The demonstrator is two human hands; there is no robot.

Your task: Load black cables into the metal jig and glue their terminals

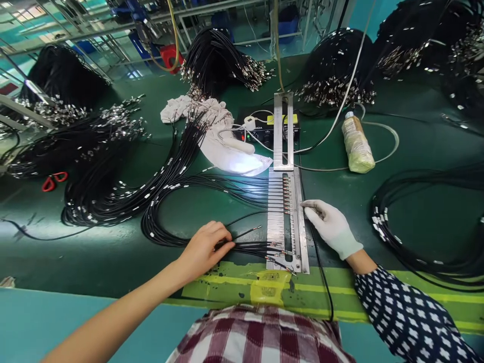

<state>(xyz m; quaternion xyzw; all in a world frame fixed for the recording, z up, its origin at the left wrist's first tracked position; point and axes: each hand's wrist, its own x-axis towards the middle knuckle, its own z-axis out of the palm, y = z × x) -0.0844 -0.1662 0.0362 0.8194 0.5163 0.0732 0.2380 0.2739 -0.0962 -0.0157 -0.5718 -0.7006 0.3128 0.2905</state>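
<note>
My left hand [206,247], bare, is closed over a bunch of thin black cables [249,247] whose metal tips point right toward a slotted metal fixture [278,232]. My right hand [330,224] wears a white glove and rests at the fixture's right edge, its fingertips pinched together against the rail near a row of cable ends [285,194] seated in the slots. Whether anything sits between those fingertips I cannot make out. The loose cables run left in loops across the green mat [113,247].
Large bundles of black cables [94,151] with metal tips lie left, behind and right. A white cloth [212,113], a small black control box [266,132], a wrapped bottle [356,146] and red-handled scissors [54,180] lie on the mat. Yellow tape [242,287] marks the front edge.
</note>
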